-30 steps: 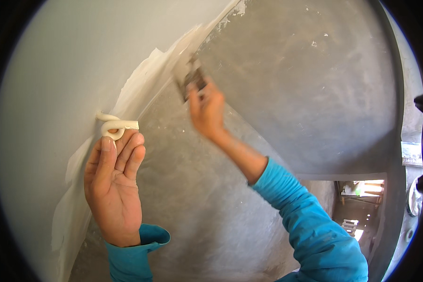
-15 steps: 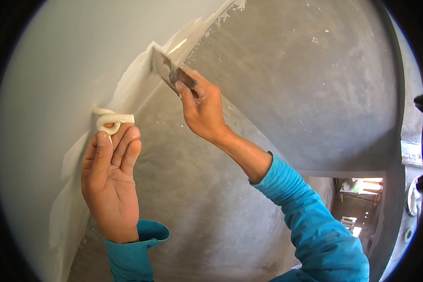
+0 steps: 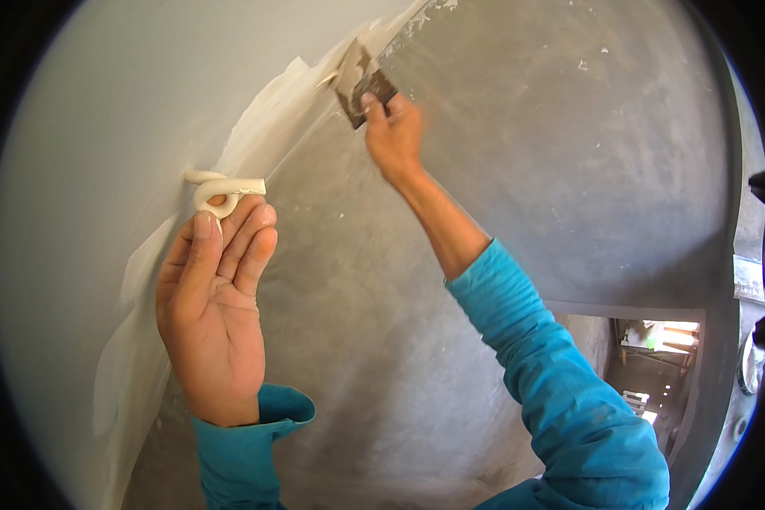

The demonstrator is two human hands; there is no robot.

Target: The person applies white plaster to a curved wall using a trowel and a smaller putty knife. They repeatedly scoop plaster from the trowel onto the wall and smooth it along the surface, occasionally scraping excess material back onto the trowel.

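Observation:
My right hand grips a flat putty knife by its dark handle end, thumb on top. Pale filler coats part of the blade, which is against the strip of filler along the corner between the smooth pale surface and the grey one. Lower left, my left hand is raised, palm showing, with thumb and fingers closed on a looped cream-coloured tube. One end of the tube meets the pale surface; its cut end points right.
A smooth pale surface fills the left side. The rough grey plastered surface spreads across the middle and right. At lower right an opening shows a room beyond with furniture-like shapes. More pale filler patches run down the corner.
My right hand has moved the putty knife up and to the right along the corner, and the blade has turned. My left hand keeps its hold on the tube; the view has shifted slightly.

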